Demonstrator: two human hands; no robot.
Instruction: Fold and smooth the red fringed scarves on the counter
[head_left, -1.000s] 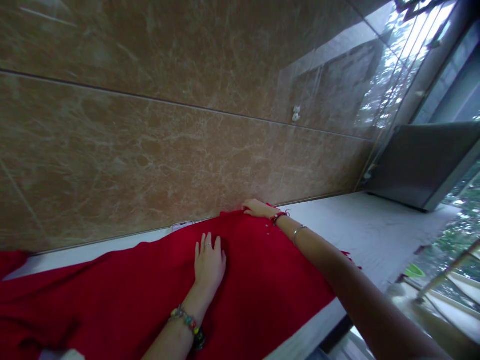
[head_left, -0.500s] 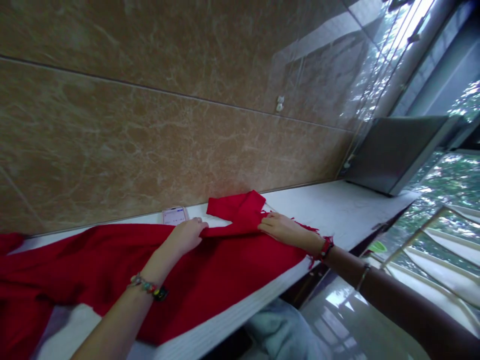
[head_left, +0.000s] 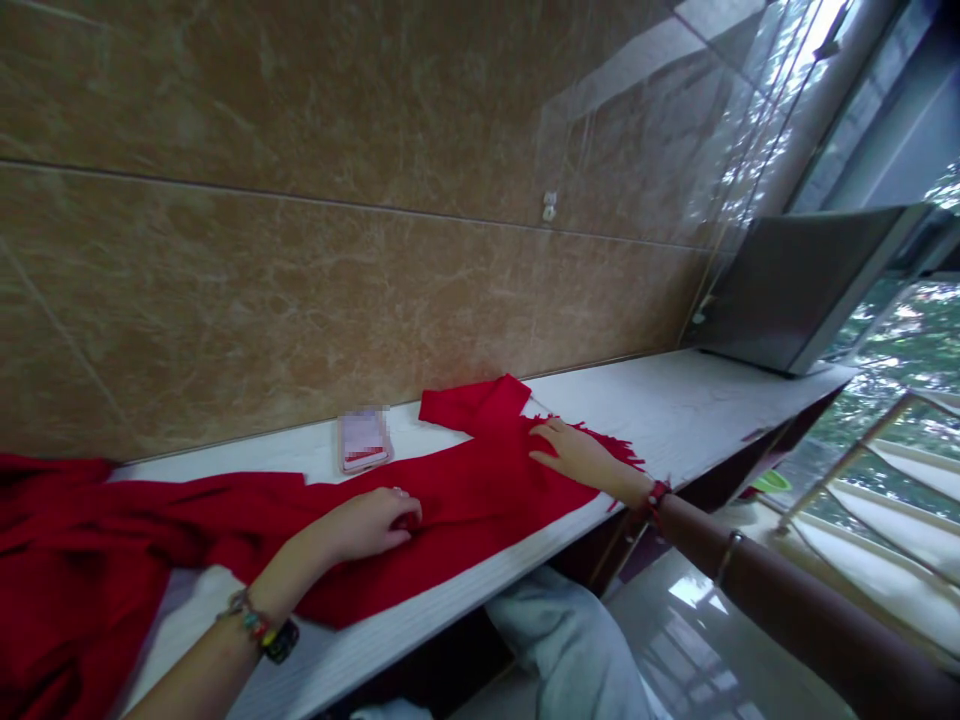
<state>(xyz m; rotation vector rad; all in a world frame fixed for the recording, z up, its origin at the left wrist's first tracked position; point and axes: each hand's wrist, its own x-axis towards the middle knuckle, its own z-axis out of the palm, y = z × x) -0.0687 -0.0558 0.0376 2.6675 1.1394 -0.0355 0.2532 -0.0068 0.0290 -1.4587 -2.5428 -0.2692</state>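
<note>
A red fringed scarf (head_left: 457, 495) lies along the white counter, its tasselled end to the right and loose folds heaped at the left. One narrow flap of red cloth (head_left: 472, 400) sticks out toward the wall. My left hand (head_left: 379, 522) rests on the middle of the scarf, fingers loosely bent and the thumb apart, gripping no visible fold. Near the fringe, my right hand (head_left: 574, 455) lies on the cloth with its fingers spread.
A phone in a pink case (head_left: 364, 440) lies between the scarf and the tiled wall (head_left: 337, 300). The white counter (head_left: 645, 400) runs right to a dark grey box-shaped appliance (head_left: 802, 290). A pale rack (head_left: 870, 480) stands on the floor at the right.
My left hand has let go of the scarf's raised edge and come nearer to me. That edge now lies flatter, exposing more of the phone. My right hand's fingers have spread.
</note>
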